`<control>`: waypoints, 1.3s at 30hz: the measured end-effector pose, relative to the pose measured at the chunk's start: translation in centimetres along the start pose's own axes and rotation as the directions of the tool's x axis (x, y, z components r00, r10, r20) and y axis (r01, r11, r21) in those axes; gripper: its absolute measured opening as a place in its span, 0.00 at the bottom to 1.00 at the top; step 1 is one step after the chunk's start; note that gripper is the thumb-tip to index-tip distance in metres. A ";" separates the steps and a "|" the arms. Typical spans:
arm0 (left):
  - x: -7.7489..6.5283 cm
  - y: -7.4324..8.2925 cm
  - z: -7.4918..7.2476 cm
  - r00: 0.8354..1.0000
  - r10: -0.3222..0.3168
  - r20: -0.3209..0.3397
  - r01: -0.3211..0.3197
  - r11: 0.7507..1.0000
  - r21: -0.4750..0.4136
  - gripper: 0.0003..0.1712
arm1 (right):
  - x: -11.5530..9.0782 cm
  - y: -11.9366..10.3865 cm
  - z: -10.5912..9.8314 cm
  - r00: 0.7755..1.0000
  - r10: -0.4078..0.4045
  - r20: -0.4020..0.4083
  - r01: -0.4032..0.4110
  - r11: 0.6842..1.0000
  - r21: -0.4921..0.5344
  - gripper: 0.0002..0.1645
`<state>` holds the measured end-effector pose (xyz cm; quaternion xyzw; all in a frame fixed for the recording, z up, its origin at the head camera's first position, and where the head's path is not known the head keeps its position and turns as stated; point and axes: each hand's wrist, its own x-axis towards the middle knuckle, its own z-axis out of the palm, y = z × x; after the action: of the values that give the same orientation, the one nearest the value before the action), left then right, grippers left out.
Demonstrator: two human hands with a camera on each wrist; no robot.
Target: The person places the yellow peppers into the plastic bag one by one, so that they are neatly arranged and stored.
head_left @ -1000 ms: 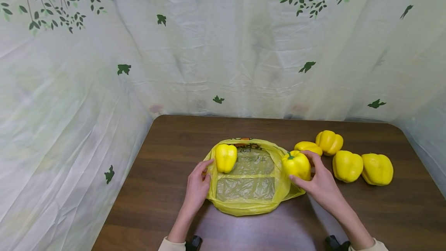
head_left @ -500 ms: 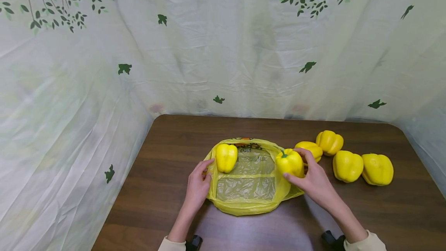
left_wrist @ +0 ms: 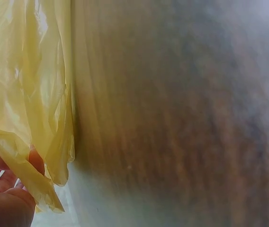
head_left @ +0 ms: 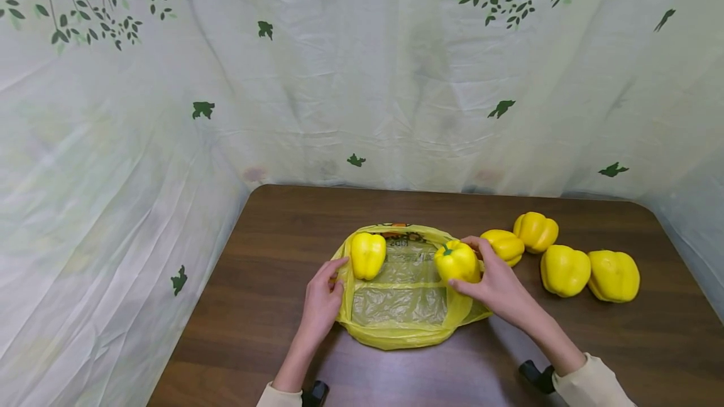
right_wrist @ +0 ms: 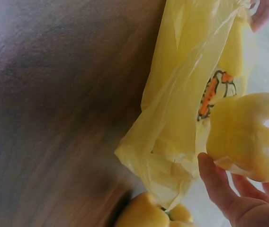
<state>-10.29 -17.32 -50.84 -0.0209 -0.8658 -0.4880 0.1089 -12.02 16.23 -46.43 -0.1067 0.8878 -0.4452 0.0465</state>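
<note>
My right hand [right_wrist: 242,206] grips a yellow pepper [right_wrist: 248,135]; plastic bag [right_wrist: 184,71] beside my grip; second pepper [right_wrist: 143,213] nearby.

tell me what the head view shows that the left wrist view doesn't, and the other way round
Only the head view: the right hand holding a yellow pepper, another pepper inside the yellow bag at its left, four loose peppers on the table to the right, and green leaf prints.
Only the left wrist view: a close look at a pointed flap of the bag.
Both: the left hand at the bag's edge, the bag itself and the table.
</note>
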 end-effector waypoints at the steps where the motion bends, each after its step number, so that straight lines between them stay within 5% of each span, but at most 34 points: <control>1: 0.0 0.0 0.0 1.000 0.002 0.000 -0.002 1.000 -0.002 0.27 | 0.1 0.0 0.1 1.000 0.006 0.005 -0.006 1.000 0.000 0.50; 20: 0.2 0.0 0.0 1.000 -0.012 0.020 0.013 1.000 -0.011 0.27 | 1.5 -0.7 1.2 0.993 0.007 0.114 -0.013 0.999 0.045 0.51; 39: 0.3 -0.1 -0.1 1.000 -0.013 0.022 0.014 1.000 -0.014 0.27 | 3.4 -1.8 2.3 0.980 -0.041 0.193 0.049 0.998 -0.038 0.51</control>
<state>-10.63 -17.51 -50.83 -0.0213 -0.8637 -0.4944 0.0958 -14.71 12.63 -46.33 -0.1704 0.8859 -0.4145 0.1197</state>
